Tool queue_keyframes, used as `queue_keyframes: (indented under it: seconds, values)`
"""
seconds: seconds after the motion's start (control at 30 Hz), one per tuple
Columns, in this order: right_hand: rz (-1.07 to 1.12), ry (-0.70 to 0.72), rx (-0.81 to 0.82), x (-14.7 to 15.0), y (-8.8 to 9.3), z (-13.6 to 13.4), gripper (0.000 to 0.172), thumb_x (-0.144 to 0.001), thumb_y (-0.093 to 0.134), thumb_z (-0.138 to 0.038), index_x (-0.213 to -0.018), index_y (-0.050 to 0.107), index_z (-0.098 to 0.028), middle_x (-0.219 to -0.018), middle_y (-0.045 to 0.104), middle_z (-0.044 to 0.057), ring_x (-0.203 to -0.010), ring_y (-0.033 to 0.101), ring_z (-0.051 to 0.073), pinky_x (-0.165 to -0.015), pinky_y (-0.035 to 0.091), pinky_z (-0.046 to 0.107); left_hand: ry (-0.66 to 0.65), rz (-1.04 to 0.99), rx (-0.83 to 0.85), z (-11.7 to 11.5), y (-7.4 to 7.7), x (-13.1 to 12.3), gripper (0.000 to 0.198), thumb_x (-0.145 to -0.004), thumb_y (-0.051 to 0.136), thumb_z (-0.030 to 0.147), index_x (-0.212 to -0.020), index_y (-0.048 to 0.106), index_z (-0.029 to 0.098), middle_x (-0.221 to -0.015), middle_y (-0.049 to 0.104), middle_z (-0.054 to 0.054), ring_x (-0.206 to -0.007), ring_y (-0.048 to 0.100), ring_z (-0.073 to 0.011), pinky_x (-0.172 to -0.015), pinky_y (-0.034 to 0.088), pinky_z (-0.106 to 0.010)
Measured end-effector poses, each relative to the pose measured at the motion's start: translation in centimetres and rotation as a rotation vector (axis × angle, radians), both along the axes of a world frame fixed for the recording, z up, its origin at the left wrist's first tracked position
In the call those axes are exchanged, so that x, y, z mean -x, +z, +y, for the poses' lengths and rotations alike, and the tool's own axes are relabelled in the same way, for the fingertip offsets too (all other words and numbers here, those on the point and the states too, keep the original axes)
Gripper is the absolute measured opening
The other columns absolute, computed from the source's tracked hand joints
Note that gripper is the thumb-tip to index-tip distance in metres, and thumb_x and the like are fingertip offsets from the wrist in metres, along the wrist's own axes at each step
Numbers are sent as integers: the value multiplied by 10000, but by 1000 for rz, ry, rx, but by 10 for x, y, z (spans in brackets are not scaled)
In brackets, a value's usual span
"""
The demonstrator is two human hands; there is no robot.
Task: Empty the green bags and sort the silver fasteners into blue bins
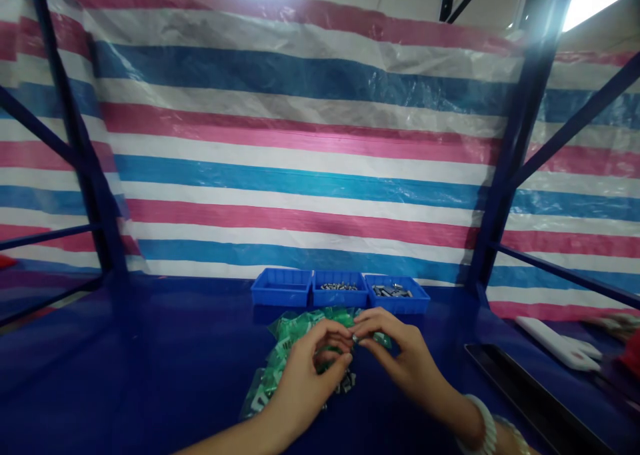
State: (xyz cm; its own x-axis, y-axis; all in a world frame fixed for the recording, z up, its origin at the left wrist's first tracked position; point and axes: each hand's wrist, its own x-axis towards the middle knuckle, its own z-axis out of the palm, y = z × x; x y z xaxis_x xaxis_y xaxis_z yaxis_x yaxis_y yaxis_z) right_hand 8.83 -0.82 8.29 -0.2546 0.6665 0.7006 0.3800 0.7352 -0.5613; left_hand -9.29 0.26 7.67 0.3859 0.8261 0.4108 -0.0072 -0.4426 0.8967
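My left hand [303, 378] is curled, with thumb and fingertips drawn together; what it holds, if anything, is hidden. Beside it, my right hand [407, 358] pinches a small shiny piece [355, 339] between thumb and fingers, close to the left fingertips. The piece is too small to name. Green-printed clear plastic bags [277, 361] lie in a heap under and behind the left hand. Several small metal parts [346, 383] rest on the blue table [165, 375] just below the hands.
Three blue bins stand behind the bags: the left bin [283, 298], the middle bin [340, 298] with small metal parts, the right bin [397, 303] with flat metal pieces. A dark flat slab [530, 395] and a white device [555, 341] lie right. Blue posts [515, 141] frame a striped sheet [300, 175].
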Motion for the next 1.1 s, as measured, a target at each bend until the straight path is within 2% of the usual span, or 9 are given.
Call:
queue_keyframes:
  seconds: [0.13,0.3,0.4,0.57,0.63,0.77,0.87,0.97,1.1]
  values:
    - [-60,-17,-124,4,-1,-3,75,-895,608,-265,-863,666,-231,-883,694,56,-881,617,218,-812,483,387,-36,-72,72,2,-9,-3,197,-730,664,140,-881,552,198,-817,626,0,-752,642,-135,-653,520,-243]
    - [-116,-87,-124,8,-6,-4,131,-911,587,-300,-830,640,-211,-766,660,39,-750,579,191,-720,449,336,-27,-67,52,1,-9,-3,136,-757,683,200,-817,561,186,-734,594,20,-635,601,-109,-588,502,-227]
    - [-89,-95,-5,10,-9,-4,232,-930,544,-326,-757,623,-193,-719,629,27,-703,563,170,-668,427,292,37,-31,-75,2,-7,-1,78,-770,665,185,-819,604,184,-739,600,7,-652,602,-125,-608,517,-244]
    - [-2,27,268,15,-16,-1,351,-943,483,-404,-723,639,-179,-734,625,29,-682,570,157,-629,446,253,156,118,-384,6,-6,5,71,-800,631,123,-801,646,192,-769,604,-16,-727,606,-153,-661,503,-269]
    - [28,56,286,16,-19,-1,355,-939,481,-426,-752,657,-181,-773,643,41,-723,589,169,-674,474,265,149,158,-502,6,-4,8,117,-819,605,97,-843,652,201,-796,627,-28,-762,612,-163,-684,502,-280]
    - [152,22,321,16,-20,0,262,-914,524,-420,-901,669,-203,-885,691,64,-825,646,200,-739,513,282,139,181,-688,7,1,13,183,-827,569,60,-902,632,215,-886,647,-59,-843,616,-188,-737,520,-307]
    - [180,27,382,17,-21,0,207,-860,604,-396,-860,666,-198,-797,694,45,-719,656,186,-633,515,247,107,212,-782,11,3,18,202,-836,557,49,-935,610,218,-876,653,-60,-830,613,-189,-753,523,-318]
    - [115,-6,382,19,-27,3,184,-788,683,-367,-771,663,-185,-692,671,23,-603,620,158,-538,470,220,43,265,-874,16,0,20,255,-850,550,67,-1046,608,219,-857,652,-69,-805,608,-196,-748,524,-334]
    - [46,-37,370,18,-29,5,216,-813,648,-384,-744,668,-180,-646,638,14,-561,570,140,-512,433,220,33,274,-930,18,-2,20,308,-861,532,64,-1106,623,227,-873,651,-87,-806,607,-204,-693,520,-325]
